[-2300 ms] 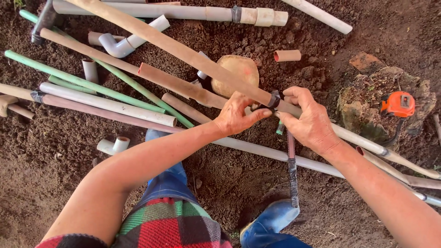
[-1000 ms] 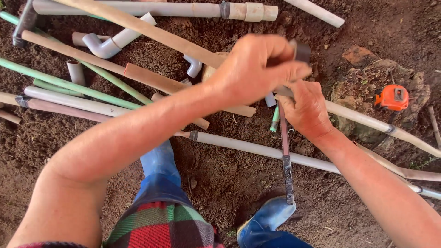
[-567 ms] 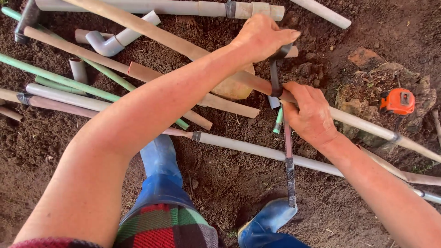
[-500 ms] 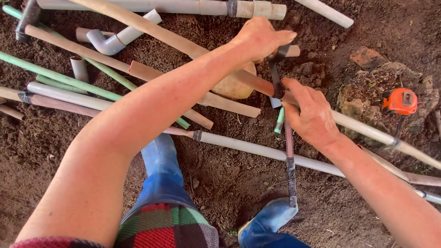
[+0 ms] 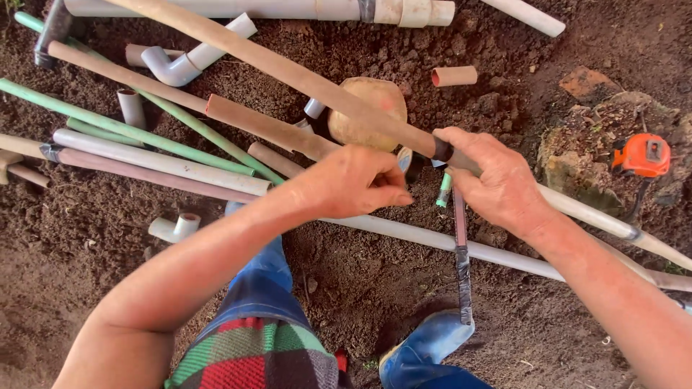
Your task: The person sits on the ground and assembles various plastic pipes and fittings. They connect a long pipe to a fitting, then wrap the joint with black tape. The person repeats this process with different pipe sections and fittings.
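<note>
Item in hand: one long tan pipe [image 5: 303, 79] lying slantwise over the soil [image 5: 360, 288], my right hand [image 5: 497, 184] clamped round it at its dark joint, my left hand [image 5: 353, 184] just beside, fingers pinched together on something I cannot make out. Around it I count two white elbow fittings [image 5: 173, 65], one short brown pipe stub [image 5: 454, 75], one orange tape measure [image 5: 641, 155] on a stone [image 5: 577, 155]; no containers visible.

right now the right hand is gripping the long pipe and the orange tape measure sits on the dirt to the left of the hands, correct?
Not quite. The head view shows the right hand gripping the long pipe, but the orange tape measure sits to the right of the hands, on a rough stone.
</note>
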